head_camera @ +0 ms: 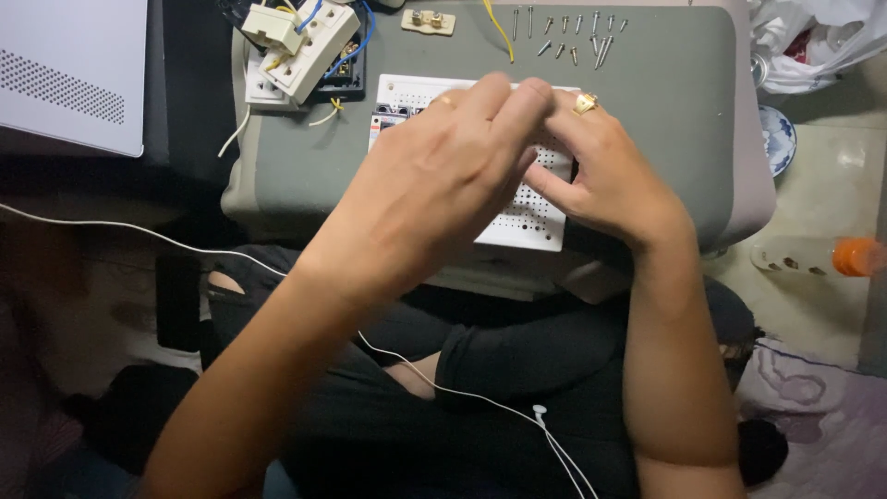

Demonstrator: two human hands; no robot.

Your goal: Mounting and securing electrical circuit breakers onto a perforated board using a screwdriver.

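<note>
White perforated panel (517, 217) on the grey tabletop (665, 102) sits under both hands, left hand (434, 185) and right hand (605, 180) pinched together at twelve o'clock, contents unseen, apparently mid-fitting, fine alignment next.

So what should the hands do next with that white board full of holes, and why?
Probably lift the left hand aside a little. Both hands meet over the white perforated board, the right hand too, and hide the spot their fingertips work on. The screws lie apart, behind.

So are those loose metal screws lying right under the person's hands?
No, the loose metal screws lie at the grey pad's far edge, beyond both hands.
</note>
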